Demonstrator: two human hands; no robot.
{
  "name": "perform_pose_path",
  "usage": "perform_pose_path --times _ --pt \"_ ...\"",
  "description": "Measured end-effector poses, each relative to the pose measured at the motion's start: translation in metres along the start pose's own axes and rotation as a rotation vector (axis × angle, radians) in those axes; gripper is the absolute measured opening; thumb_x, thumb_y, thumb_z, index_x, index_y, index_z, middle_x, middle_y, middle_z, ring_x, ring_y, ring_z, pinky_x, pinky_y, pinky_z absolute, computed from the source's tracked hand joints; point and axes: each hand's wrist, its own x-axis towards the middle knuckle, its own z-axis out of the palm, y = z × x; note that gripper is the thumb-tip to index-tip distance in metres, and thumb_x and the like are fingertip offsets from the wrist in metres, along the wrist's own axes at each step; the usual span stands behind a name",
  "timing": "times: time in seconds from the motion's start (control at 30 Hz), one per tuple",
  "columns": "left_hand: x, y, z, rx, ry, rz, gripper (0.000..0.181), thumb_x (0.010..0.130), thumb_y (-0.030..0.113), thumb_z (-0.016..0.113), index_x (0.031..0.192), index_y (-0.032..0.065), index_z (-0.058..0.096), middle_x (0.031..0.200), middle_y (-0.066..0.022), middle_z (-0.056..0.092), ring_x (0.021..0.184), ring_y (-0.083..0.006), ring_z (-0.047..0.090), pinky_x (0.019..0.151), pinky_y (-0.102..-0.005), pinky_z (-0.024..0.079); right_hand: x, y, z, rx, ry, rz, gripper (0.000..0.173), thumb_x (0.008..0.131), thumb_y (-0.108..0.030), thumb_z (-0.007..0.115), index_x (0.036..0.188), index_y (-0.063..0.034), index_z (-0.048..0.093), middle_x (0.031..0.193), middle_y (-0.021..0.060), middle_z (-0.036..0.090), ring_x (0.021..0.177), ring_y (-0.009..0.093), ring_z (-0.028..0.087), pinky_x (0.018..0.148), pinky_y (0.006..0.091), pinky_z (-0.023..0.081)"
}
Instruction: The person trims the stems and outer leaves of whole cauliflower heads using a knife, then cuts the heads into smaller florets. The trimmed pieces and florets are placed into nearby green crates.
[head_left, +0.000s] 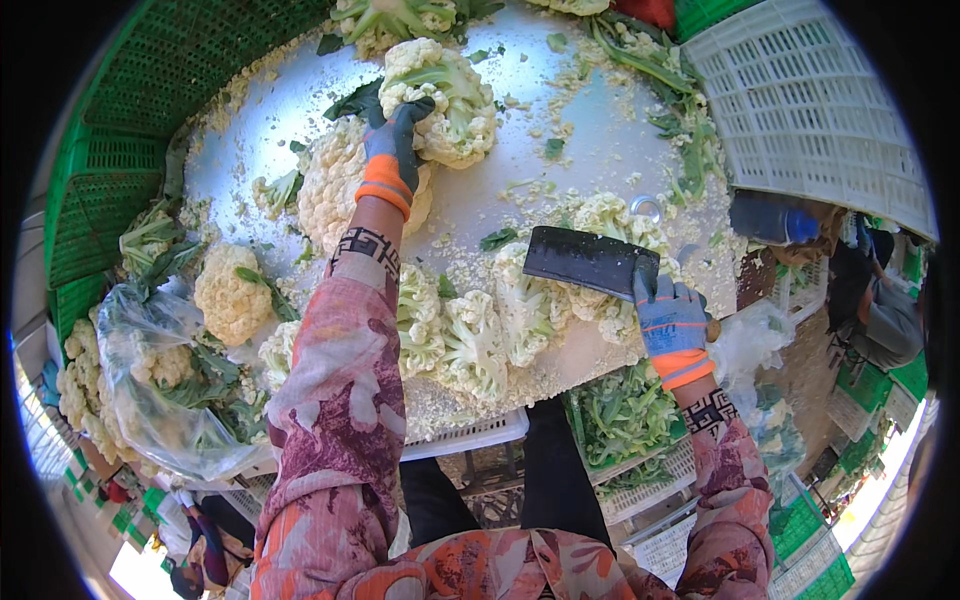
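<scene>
My left hand (397, 135), in a grey glove with an orange cuff, grips a cauliflower head (450, 105) over the far part of the metal table (465, 202). Its stem side shows, with pale green stalks. Under my left wrist lies a larger cauliflower (330, 187), partly hidden by my arm. My right hand (671, 315), gloved alike, holds a cleaver (589, 261) by its handle; the broad dark blade points left. Below the blade several cut cauliflower pieces (472, 341) lie in a row along the near table edge.
Green crates (187, 60) wall the left side; a white crate (802, 105) stands at the far right. A plastic bag (187, 442) with cauliflower sits at the left. Below the table edge is a crate of leaf trimmings (626, 416). Other people (889, 319) are at the right and lower left.
</scene>
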Motion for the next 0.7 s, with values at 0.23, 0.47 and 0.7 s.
perform_pose_path --times 0.23,0.47,0.7 --pt "0.003 -0.005 -0.003 -0.023 -0.004 0.019 0.044 0.074 0.019 0.071 0.117 0.0204 0.059 0.106 -0.0046 0.065 0.090 -0.0236 0.064 0.064 -0.0442 0.054 0.029 0.001 0.010 -0.131 0.024 0.244 0.047 0.083 -0.016 0.057 0.130 -0.0141 0.054 0.099 0.0100 0.056 0.095 0.028 0.059 0.073 0.0392 0.049" --pt "0.003 -0.004 -0.011 -0.049 -0.049 -0.008 0.049 0.074 0.016 0.070 0.120 0.0200 0.056 0.105 -0.0045 0.064 0.087 -0.0230 0.063 0.064 -0.0425 0.053 0.023 0.002 0.000 0.034 0.075 0.370 0.049 0.081 -0.018 0.059 0.130 -0.0141 0.055 0.096 0.0078 0.057 0.084 0.024 0.061 0.070 0.0369 0.049" --pt "0.004 -0.010 -0.009 -0.028 -0.041 0.008 0.028 0.079 0.019 0.064 0.107 0.0155 0.066 0.104 -0.0035 0.065 0.091 -0.0239 0.062 0.070 -0.0447 0.055 0.011 -0.009 0.003 -0.071 -0.008 0.116 0.054 0.081 -0.016 0.057 0.134 -0.0149 0.051 0.096 0.0076 0.055 0.087 0.024 0.059 0.072 0.0399 0.048"
